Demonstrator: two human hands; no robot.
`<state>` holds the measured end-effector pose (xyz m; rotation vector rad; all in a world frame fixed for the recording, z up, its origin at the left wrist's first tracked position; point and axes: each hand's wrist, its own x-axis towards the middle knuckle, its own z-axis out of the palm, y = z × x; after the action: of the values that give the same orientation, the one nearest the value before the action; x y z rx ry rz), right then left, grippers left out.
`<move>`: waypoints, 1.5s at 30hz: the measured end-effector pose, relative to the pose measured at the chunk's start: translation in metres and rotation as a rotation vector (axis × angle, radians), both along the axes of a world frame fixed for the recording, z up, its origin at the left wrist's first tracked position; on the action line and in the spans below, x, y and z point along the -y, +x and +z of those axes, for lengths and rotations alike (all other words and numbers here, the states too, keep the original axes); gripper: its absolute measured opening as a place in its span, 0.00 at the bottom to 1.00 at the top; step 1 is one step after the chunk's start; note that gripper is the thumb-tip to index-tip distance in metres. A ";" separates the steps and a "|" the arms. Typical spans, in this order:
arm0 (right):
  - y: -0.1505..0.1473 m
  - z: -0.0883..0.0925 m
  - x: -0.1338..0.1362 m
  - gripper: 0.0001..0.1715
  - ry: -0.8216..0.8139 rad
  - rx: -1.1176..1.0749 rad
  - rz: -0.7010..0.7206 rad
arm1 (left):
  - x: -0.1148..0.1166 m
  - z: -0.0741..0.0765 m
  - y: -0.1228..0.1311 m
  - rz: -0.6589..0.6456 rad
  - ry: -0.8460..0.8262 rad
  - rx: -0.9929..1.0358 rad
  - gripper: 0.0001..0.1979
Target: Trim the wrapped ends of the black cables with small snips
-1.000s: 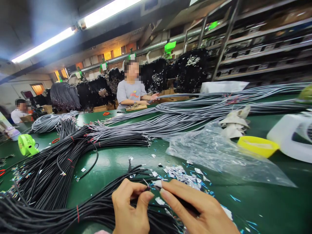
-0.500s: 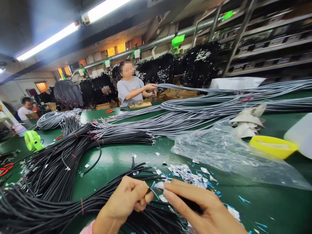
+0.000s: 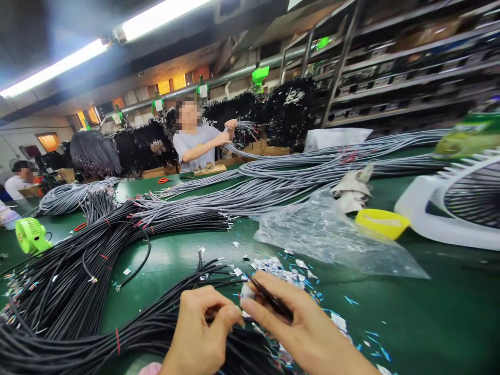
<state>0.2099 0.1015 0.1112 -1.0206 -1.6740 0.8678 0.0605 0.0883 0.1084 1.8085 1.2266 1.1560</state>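
Observation:
My left hand (image 3: 205,325) is closed, thumb against curled fingers, low in the middle of the view. What it pinches, if anything, is hidden behind the fingers. Just to its right, my right hand (image 3: 297,317) is closed around dark, slim tweezers (image 3: 273,298) that lie along the palm. A small white piece (image 3: 247,292) shows at the right fingertips; whether it is a finger cover or a scrap is unclear. Beneath both hands runs a bundle of black cables (image 3: 144,325), tied with a red band (image 3: 117,341). Silvery foil scraps (image 3: 273,266) and blue wire bits lie just beyond.
Grey cables (image 3: 250,192) stretch across the green table (image 3: 441,302). A clear plastic bag (image 3: 332,234), yellow bowl (image 3: 383,223) and white fan (image 3: 429,213) are on the right, a small green fan (image 3: 31,234) on the left. Across the table a person (image 3: 197,140) holds grey cables.
The view has swung right, bringing the white fan in. My left hand has turned, and the black cable end and thin wires at its fingertips no longer show. The person opposite has raised the cable ends.

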 end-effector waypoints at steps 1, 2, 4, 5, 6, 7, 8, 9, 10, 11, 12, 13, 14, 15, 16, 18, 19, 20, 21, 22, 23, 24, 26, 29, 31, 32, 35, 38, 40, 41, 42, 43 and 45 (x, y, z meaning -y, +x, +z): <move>0.001 0.000 -0.001 0.17 -0.008 0.010 0.013 | 0.000 -0.001 0.000 0.014 0.032 -0.024 0.17; 0.002 0.001 -0.002 0.18 -0.017 0.021 0.024 | 0.000 -0.002 0.000 0.025 0.058 -0.042 0.16; 0.003 0.002 -0.003 0.21 -0.050 0.014 0.043 | 0.000 -0.003 0.000 0.038 0.084 -0.050 0.15; 0.003 0.002 -0.003 0.23 -0.082 -0.015 0.059 | -0.001 -0.003 -0.001 0.039 0.087 -0.037 0.14; 0.003 0.002 -0.003 0.26 -0.138 -0.060 0.087 | -0.002 -0.003 -0.001 0.035 0.087 -0.017 0.14; 0.002 0.002 -0.002 0.28 -0.216 -0.118 0.132 | -0.003 -0.003 -0.001 0.027 0.088 0.007 0.13; 0.001 0.002 -0.001 0.29 -0.307 -0.177 0.194 | -0.005 -0.003 -0.002 0.015 0.089 0.033 0.13; 0.000 0.001 -0.001 0.30 -0.394 -0.226 0.259 | -0.006 -0.002 -0.002 0.004 0.092 0.061 0.13; -0.001 0.000 0.000 0.31 -0.455 -0.254 0.304 | -0.007 -0.002 -0.003 0.000 0.099 0.085 0.12; -0.002 -0.001 0.000 0.31 -0.475 -0.264 0.312 | -0.007 -0.002 -0.003 0.007 0.112 0.101 0.11; -0.002 -0.001 -0.001 0.32 -0.456 -0.264 0.282 | -0.008 -0.003 -0.002 0.028 0.130 0.109 0.10; -0.003 -0.002 -0.001 0.32 -0.418 -0.256 0.224 | -0.007 -0.003 -0.002 0.060 0.152 0.107 0.08; -0.003 -0.002 -0.001 0.33 -0.386 -0.251 0.164 | -0.007 -0.004 -0.001 0.093 0.169 0.097 0.07; -0.003 -0.003 -0.001 0.33 -0.376 -0.254 0.125 | -0.007 -0.005 0.000 0.117 0.177 0.080 0.07; -0.004 -0.003 0.000 0.33 -0.390 -0.265 0.121 | -0.006 -0.006 0.001 0.124 0.173 0.064 0.08; -0.006 -0.003 0.002 0.31 -0.418 -0.284 0.175 | -0.005 -0.007 0.001 0.081 0.123 0.043 0.13; -0.007 -0.003 0.003 0.29 -0.374 -0.280 0.186 | -0.005 -0.007 0.001 0.041 0.080 0.039 0.18; -0.008 -0.003 0.004 0.27 -0.284 -0.264 0.167 | -0.005 -0.007 0.000 0.001 0.032 0.038 0.22; -0.009 -0.004 0.003 0.26 -0.164 -0.236 0.118 | -0.006 -0.006 -0.001 -0.035 -0.018 0.042 0.26; -0.008 -0.004 0.001 0.24 -0.038 -0.201 0.050 | -0.006 -0.005 -0.002 -0.059 -0.072 0.051 0.29; -0.006 -0.004 -0.003 0.24 0.074 -0.175 -0.029 | -0.007 -0.004 -0.003 -0.075 -0.121 0.064 0.31; -0.003 -0.005 -0.007 0.24 0.142 -0.165 -0.106 | -0.008 -0.003 -0.003 -0.083 -0.164 0.082 0.32; 0.005 -0.004 -0.015 0.24 0.168 -0.215 -0.249 | -0.009 -0.002 -0.004 -0.087 -0.232 0.126 0.32; 0.014 0.001 -0.019 0.23 0.085 -0.258 -0.349 | -0.009 -0.003 -0.004 -0.084 -0.269 0.145 0.32; 0.011 0.004 -0.015 0.20 0.003 -0.111 -0.125 | -0.008 -0.003 -0.003 -0.064 -0.244 0.117 0.32; 0.007 0.006 -0.013 0.19 -0.043 -0.062 -0.032 | -0.007 -0.004 -0.002 -0.049 -0.225 0.099 0.32; -0.004 0.007 -0.008 0.20 -0.132 -0.054 0.065 | -0.005 -0.005 0.000 -0.011 -0.169 0.045 0.29; -0.007 0.004 -0.008 0.20 -0.181 -0.088 0.043 | -0.004 -0.005 0.001 -0.001 -0.148 0.007 0.27; -0.006 0.001 -0.008 0.17 -0.157 -0.083 0.006 | -0.005 -0.005 0.001 0.004 -0.151 -0.006 0.26; -0.004 0.000 -0.007 0.15 -0.123 -0.074 -0.008 | -0.005 -0.005 0.001 0.003 -0.151 -0.010 0.25; -0.003 -0.001 -0.005 0.14 -0.079 -0.060 -0.010 | -0.006 -0.005 0.001 0.002 -0.151 -0.011 0.24; -0.002 -0.002 -0.003 0.13 -0.026 -0.041 0.000 | -0.006 -0.005 0.000 -0.003 -0.151 -0.008 0.24; -0.002 -0.004 0.000 0.13 0.091 0.016 0.046 | -0.007 -0.005 -0.001 -0.023 -0.155 0.007 0.22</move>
<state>0.2078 0.1015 0.1073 -0.9324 -1.7411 0.8076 0.0597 0.0953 0.1035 1.6976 1.2524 1.0253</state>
